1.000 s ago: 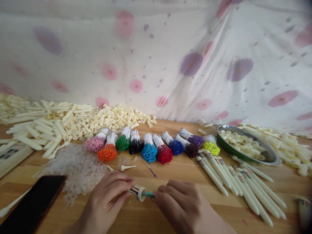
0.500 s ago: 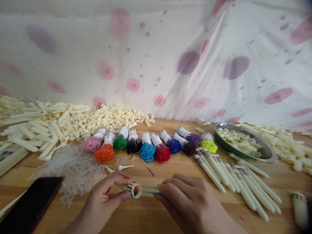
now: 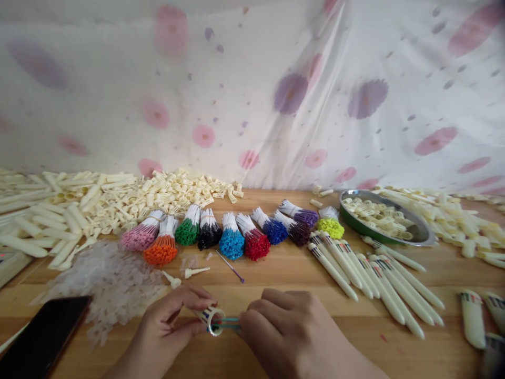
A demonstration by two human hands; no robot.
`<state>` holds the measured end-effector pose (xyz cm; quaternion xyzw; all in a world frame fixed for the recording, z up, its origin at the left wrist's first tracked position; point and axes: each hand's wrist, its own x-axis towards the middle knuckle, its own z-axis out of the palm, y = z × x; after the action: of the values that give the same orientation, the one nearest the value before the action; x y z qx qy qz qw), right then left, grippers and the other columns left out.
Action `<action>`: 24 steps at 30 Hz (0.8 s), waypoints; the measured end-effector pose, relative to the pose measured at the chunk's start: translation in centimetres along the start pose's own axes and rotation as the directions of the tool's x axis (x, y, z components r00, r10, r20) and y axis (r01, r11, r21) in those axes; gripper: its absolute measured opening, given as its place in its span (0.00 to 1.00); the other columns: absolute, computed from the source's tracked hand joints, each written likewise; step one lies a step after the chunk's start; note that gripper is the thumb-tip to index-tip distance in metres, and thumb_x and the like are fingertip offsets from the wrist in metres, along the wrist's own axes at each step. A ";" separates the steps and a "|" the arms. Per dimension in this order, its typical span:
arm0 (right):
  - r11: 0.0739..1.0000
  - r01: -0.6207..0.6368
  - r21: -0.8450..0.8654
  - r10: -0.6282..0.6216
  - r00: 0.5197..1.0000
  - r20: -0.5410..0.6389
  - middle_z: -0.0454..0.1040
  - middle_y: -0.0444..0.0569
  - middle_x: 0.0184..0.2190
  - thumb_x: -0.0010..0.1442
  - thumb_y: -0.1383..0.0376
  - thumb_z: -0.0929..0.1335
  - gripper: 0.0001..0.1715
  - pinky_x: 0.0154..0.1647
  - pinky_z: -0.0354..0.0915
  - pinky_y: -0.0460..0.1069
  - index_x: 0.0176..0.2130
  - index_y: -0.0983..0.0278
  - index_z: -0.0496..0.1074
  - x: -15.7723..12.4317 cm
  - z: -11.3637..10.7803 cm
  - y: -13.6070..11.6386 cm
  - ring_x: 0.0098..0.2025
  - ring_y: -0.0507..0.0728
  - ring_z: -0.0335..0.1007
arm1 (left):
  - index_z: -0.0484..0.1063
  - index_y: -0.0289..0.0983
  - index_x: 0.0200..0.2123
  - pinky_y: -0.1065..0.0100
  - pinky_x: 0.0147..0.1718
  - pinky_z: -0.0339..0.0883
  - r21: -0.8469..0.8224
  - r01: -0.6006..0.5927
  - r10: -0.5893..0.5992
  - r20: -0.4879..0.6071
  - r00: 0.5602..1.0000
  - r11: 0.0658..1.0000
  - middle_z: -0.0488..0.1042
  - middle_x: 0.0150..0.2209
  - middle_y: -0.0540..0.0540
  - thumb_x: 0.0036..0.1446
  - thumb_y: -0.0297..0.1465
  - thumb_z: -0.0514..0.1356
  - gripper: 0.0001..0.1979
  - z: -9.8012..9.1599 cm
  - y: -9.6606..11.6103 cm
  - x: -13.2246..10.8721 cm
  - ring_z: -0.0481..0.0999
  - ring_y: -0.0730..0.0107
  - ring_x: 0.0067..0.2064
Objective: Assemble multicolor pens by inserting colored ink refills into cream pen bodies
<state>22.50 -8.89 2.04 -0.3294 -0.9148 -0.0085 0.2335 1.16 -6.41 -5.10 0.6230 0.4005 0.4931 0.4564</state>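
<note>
My left hand [image 3: 169, 321] is closed round a short cream pen barrel [image 3: 210, 319] with coloured marks, its open end facing right. My right hand [image 3: 284, 329] pinches thin teal refills [image 3: 229, 323] whose ends sit in that open end. Both hands are low over the wooden table [image 3: 284, 273]. Beyond them lies a row of refill bundles: pink [image 3: 139, 237], orange [image 3: 162, 249], green [image 3: 187, 231], black [image 3: 208, 236], blue [image 3: 231, 242], red [image 3: 254, 243], dark blue, purple and yellow-green [image 3: 330, 225]. A single purple refill [image 3: 231, 266] lies loose in front.
Assembled cream pens [image 3: 371, 273] lie fanned at the right. A green-rimmed metal dish [image 3: 384, 220] holds small cream parts. Heaps of cream barrels and caps [image 3: 98, 197] fill the back left. Clear small pieces [image 3: 106, 281] and a black phone [image 3: 43, 337] lie at the left. A flowered cloth hangs behind.
The teal refills were pulled partly out of the barrel half a second ago and are pushed back in now. My hands have closed toward each other. The view tilted down slightly.
</note>
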 end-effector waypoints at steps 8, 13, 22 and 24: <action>0.998 0.050 -0.043 -0.050 0.999 0.016 0.66 0.44 0.20 0.61 0.77 0.57 0.18 0.19 0.50 0.47 0.24 0.65 0.64 0.2 0.0 -0.1 0.21 0.50 0.56 | 0.79 0.47 0.28 0.73 0.31 0.75 0.020 -0.060 0.060 0.015 0.998 0.998 0.81 0.29 0.52 0.40 0.17 0.64 0.17 0.3 0.6 0.4 0.81 0.68 0.32; 0.996 0.062 -0.057 -0.063 0.998 -0.011 0.66 0.45 0.20 0.63 0.76 0.56 0.19 0.20 0.53 0.47 0.24 0.65 0.64 0.2 0.4 0.1 0.21 0.50 0.57 | 0.79 0.47 0.29 0.74 0.31 0.75 0.088 -0.095 0.096 -0.008 0.995 0.992 0.81 0.30 0.53 0.40 0.16 0.63 0.18 0.1 0.6 0.3 0.81 0.69 0.33; 0.996 -0.072 0.061 0.081 0.986 -0.148 0.68 0.43 0.21 0.64 0.70 0.59 0.13 0.22 0.54 0.45 0.28 0.65 0.64 -0.3 0.9 1.3 0.22 0.50 0.62 | 0.75 0.42 0.27 0.76 0.32 0.72 0.147 -0.017 0.028 -0.072 0.997 0.989 0.79 0.29 0.52 0.41 0.18 0.63 0.12 -0.6 -0.4 0.2 0.79 0.71 0.33; 0.970 -0.238 0.043 0.241 0.962 -0.129 0.69 0.42 0.21 0.62 0.67 0.62 0.10 0.22 0.55 0.44 0.28 0.64 0.64 -0.3 1.2 2.1 0.22 0.50 0.65 | 0.74 0.42 0.27 0.77 0.33 0.71 0.156 -0.023 0.038 -0.090 0.995 0.987 0.77 0.28 0.53 0.42 0.19 0.63 0.12 -0.8 -0.6 0.2 0.78 0.72 0.32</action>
<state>23.49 -7.23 0.49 -0.4330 -0.8506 0.0103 0.2981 0.43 -5.94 -5.55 0.6391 0.4488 0.4957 0.3800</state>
